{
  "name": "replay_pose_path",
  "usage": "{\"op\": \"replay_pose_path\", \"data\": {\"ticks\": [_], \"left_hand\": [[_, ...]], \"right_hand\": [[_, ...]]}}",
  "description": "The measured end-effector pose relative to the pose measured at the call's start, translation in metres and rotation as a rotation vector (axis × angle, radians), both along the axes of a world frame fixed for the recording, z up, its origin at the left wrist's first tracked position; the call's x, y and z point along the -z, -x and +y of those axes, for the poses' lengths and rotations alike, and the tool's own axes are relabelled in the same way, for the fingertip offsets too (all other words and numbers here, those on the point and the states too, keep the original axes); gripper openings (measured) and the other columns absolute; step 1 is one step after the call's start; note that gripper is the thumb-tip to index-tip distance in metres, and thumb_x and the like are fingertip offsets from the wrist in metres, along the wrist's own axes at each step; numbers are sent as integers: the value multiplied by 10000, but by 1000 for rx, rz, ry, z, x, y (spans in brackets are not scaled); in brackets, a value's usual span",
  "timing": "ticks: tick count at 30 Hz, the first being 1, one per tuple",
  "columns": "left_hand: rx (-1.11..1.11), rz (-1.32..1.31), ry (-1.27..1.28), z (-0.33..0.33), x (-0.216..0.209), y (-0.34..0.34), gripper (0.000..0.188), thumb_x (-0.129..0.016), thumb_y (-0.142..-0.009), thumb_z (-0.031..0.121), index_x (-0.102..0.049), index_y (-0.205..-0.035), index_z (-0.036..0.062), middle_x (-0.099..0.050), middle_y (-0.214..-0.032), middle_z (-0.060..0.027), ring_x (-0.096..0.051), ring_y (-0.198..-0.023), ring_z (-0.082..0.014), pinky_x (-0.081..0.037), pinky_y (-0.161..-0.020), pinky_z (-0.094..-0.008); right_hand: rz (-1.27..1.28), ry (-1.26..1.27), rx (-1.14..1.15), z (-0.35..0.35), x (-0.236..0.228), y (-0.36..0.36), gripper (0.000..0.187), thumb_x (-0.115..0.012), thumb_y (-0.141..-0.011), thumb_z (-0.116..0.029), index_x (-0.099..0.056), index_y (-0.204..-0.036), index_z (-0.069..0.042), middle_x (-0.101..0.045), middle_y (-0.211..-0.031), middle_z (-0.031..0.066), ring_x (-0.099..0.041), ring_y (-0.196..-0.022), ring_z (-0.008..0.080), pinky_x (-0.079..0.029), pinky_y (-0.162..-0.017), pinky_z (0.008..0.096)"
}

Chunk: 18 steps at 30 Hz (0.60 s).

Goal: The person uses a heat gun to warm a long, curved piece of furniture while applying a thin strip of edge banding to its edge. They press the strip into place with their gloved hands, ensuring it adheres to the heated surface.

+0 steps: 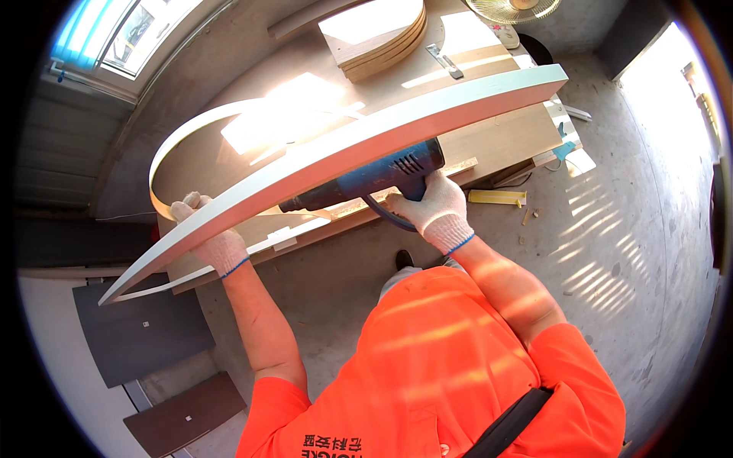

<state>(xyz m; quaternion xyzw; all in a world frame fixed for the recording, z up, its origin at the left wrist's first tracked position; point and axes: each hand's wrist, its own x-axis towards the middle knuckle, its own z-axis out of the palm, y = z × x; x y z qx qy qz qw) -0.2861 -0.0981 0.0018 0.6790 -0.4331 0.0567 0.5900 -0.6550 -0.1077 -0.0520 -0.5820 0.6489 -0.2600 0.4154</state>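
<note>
A long, curved white strip (382,126) slants across the view from lower left to upper right, its lower side tinted pink. My left hand (221,250), in a pale knit glove, is closed on it near its left part; the strip hides the middle of the hand. By those fingertips, a thin pale band (155,172) bows in a wide loop over the table. My gloved right hand (439,204) grips the handle of a blue heat gun (374,172). Its dark nozzle points left, under the strip and toward my left hand.
Beneath lies a wooden worktable (504,141). It bears stacked rounded boards (378,38) and a utility knife (445,61). A fan (515,6) stands at the far right. On the floor are a yellow piece (496,198), scraps and, at left, dark panels (145,336).
</note>
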Motion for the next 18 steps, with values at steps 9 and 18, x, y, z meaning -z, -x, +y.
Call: {"op": "replay_pose_path", "data": {"ticks": [9, 18], "left_hand": [[60, 492, 206, -4, -20, 34, 419, -562, -1106, 363, -643, -1036, -43, -587, -948, -54, -570, -880, -140, -516, -825, -289], [47, 326, 137, -3, -11, 22, 352, -553, -1110, 297, -622, -1034, -40, -605, -1024, -60, -572, -898, -144, -525, -859, -305]], "right_hand": [[17, 79, 8, 1, 3, 0, 691, -859, -771, -473, -673, -1311, -84, -784, -1098, 190, -742, -1070, 405, -582, -921, 459], [117, 44, 28, 1, 16, 8, 700, -857, -768, -487, -673, -1306, -78, -784, -1095, 191, -746, -1061, 402, -589, -926, 458]]}}
